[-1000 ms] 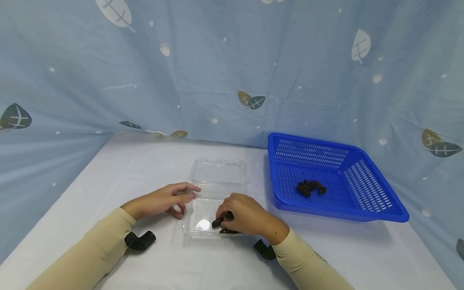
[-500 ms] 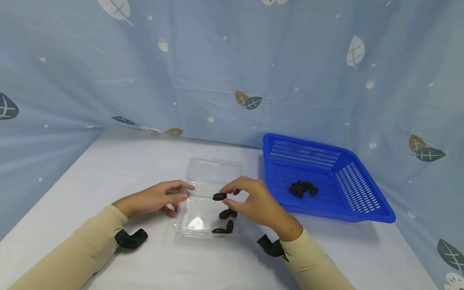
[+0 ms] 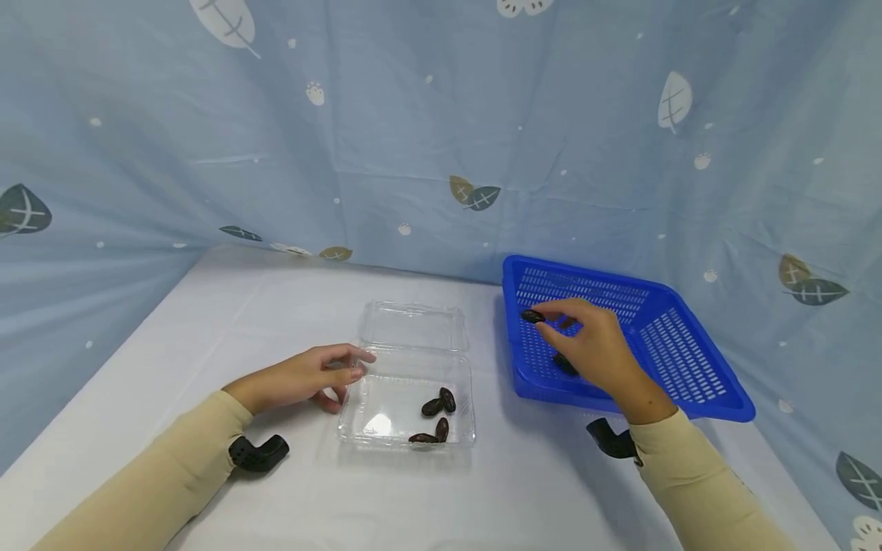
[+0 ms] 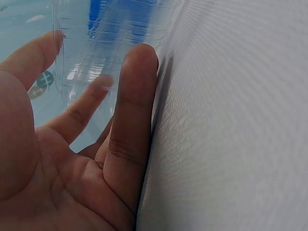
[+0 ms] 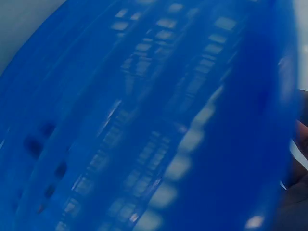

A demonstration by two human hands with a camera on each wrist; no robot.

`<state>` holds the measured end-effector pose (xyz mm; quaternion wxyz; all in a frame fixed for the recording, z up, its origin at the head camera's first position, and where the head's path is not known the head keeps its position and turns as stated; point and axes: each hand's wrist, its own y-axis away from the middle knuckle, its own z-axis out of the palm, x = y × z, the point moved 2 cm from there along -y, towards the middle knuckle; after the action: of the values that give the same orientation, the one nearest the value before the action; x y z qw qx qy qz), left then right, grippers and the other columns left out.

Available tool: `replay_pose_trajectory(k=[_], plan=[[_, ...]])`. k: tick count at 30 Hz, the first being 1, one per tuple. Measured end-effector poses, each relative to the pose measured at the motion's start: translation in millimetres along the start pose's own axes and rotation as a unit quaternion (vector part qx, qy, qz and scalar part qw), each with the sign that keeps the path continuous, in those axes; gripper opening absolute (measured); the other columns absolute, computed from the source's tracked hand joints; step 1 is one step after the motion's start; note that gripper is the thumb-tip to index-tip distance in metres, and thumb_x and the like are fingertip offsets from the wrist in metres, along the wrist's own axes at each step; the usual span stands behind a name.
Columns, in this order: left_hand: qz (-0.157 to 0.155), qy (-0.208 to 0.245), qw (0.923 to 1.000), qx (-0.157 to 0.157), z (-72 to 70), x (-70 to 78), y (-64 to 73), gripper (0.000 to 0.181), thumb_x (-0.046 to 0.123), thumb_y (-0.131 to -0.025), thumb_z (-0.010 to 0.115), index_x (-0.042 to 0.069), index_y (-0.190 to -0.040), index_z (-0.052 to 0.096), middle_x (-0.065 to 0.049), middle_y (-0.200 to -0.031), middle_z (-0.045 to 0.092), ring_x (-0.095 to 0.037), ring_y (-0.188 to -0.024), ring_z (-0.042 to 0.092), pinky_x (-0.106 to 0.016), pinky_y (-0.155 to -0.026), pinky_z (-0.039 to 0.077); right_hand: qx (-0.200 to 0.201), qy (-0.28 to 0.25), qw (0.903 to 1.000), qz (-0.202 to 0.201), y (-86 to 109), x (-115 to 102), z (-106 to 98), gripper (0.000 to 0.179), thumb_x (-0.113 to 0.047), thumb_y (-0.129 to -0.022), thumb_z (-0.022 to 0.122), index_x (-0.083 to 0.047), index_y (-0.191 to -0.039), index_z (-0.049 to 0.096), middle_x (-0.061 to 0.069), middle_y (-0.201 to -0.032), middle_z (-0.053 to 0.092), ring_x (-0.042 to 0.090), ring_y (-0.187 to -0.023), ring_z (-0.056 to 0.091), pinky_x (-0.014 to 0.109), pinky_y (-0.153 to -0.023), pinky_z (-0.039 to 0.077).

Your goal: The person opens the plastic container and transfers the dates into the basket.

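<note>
My right hand pinches a dark, glossy date between thumb and fingertips, over the left side of the blue basket. More dates lie on the basket floor, partly covered by this hand. An open clear plastic clamshell box sits on the table, its lid folded back. Several dates rest in its right half. My left hand lies at the box's left edge with loosely spread fingers; in the left wrist view fingertips meet the clear plastic wall.
White cloth covers the table. Behind it hangs a blue leaf-patterned curtain. The basket's slotted wall rises high in the right wrist view. Black curved pieces sit at both wrists.
My right hand has lifted a date out of the clear box and carried it right, over the blue basket. The left hand has stayed by the box's left edge.
</note>
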<state>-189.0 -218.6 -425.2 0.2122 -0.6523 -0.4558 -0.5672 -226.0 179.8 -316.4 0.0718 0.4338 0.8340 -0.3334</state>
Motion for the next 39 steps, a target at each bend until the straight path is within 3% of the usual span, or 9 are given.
replay_pose_trajectory(k=[3, 7, 10, 17, 25, 29, 34, 39], plan=[[-0.001, -0.001, 1.0, 0.002, 0.3, -0.9, 0.2, 0.048, 0.035, -0.101, 0.059, 0.015, -0.144, 0.05, -0.018, -0.13, 0.052, -0.023, -0.087, 0.062, -0.034, -0.076, 0.061, -0.027, 0.022, 0.9988, 0.035, -1.4, 16.6, -2.9, 0.023, -0.005, -0.089, 0.074, -0.007, -0.112, 0.074, 0.011, -0.101, 0.074, 0.026, -0.089, 0.068, 0.041, -0.074, 0.059], [-0.001, 0.0, 1.0, 0.002, 0.7, -1.3, 0.2, 0.046, 0.034, -0.102, 0.058, 0.015, -0.144, 0.05, -0.018, -0.131, 0.051, -0.023, -0.087, 0.062, -0.034, -0.076, 0.061, -0.069, 0.043, 0.9931, 0.084, -4.0, 35.0, -3.6, 0.021, -0.009, -0.093, 0.071, -0.007, -0.113, 0.074, 0.013, -0.104, 0.075, 0.027, -0.089, 0.069, 0.035, -0.069, 0.059], [-0.002, 0.0, 1.0, 0.003, 0.6, -1.5, 0.4, 0.047, 0.034, -0.102, 0.059, 0.015, -0.144, 0.05, -0.018, -0.132, 0.051, -0.023, -0.087, 0.062, -0.034, -0.075, 0.061, -0.09, 0.055, 0.9892, 0.101, -6.3, 45.7, -1.9, 0.02, -0.01, -0.094, 0.07, -0.005, -0.113, 0.073, 0.015, -0.104, 0.075, 0.028, -0.088, 0.069, 0.034, -0.066, 0.058], [-0.005, -0.001, 1.0, 0.005, 0.4, -0.7, 1.0, 0.048, 0.035, -0.101, 0.059, 0.015, -0.144, 0.05, -0.017, -0.132, 0.051, -0.022, -0.086, 0.063, -0.034, -0.074, 0.061, -0.152, 0.081, 0.9752, 0.139, -9.6, 64.3, 7.5, 0.024, -0.014, -0.097, 0.066, -0.002, -0.117, 0.071, 0.017, -0.109, 0.073, 0.03, -0.097, 0.068, 0.043, -0.077, 0.061], [-0.008, 0.007, 0.9999, 0.001, 0.2, 0.3, -0.1, 0.051, 0.038, -0.1, 0.061, 0.015, -0.144, 0.049, -0.017, -0.126, 0.053, -0.022, -0.087, 0.062, -0.034, -0.077, 0.061, -0.197, 0.102, 0.9637, 0.148, -6.0, 79.8, 17.1, 0.021, -0.009, -0.096, 0.065, 0.001, -0.113, 0.073, 0.018, -0.107, 0.074, 0.031, -0.095, 0.07, 0.045, -0.077, 0.061], [-0.007, 0.004, 1.0, 0.003, -0.1, 0.2, -0.4, 0.051, 0.038, -0.1, 0.061, 0.015, -0.143, 0.05, -0.016, -0.124, 0.054, -0.022, -0.086, 0.063, -0.034, -0.076, 0.061, -0.206, 0.109, 0.9625, 0.139, -3.9, 85.5, 22.5, 0.018, -0.006, -0.093, 0.067, 0.001, -0.108, 0.074, 0.018, -0.103, 0.075, 0.031, -0.094, 0.071, 0.046, -0.078, 0.06], [-0.012, 0.002, 0.9999, 0.004, -0.1, -0.5, -0.3, 0.05, 0.038, -0.1, 0.061, 0.015, -0.144, 0.05, -0.016, -0.126, 0.053, -0.022, -0.086, 0.062, -0.034, -0.076, 0.061, -0.22, 0.118, 0.9611, 0.117, -3.5, 86.7, 27.9, 0.015, -0.004, -0.09, 0.069, 0.0, -0.104, 0.075, 0.015, -0.097, 0.075, 0.03, -0.092, 0.07, 0.048, -0.081, 0.058], [-0.013, 0.004, 0.9999, 0.004, -0.4, 0.2, -0.8, 0.047, 0.034, -0.101, 0.06, 0.015, -0.143, 0.05, -0.017, -0.125, 0.054, -0.023, -0.086, 0.062, -0.034, -0.076, 0.061, -0.241, 0.123, 0.9542, 0.128, -4.3, 86.5, 30.3, 0.017, -0.003, -0.091, 0.069, 0.001, -0.106, 0.075, 0.016, -0.1, 0.075, 0.031, -0.096, 0.07, 0.051, -0.087, 0.058]])
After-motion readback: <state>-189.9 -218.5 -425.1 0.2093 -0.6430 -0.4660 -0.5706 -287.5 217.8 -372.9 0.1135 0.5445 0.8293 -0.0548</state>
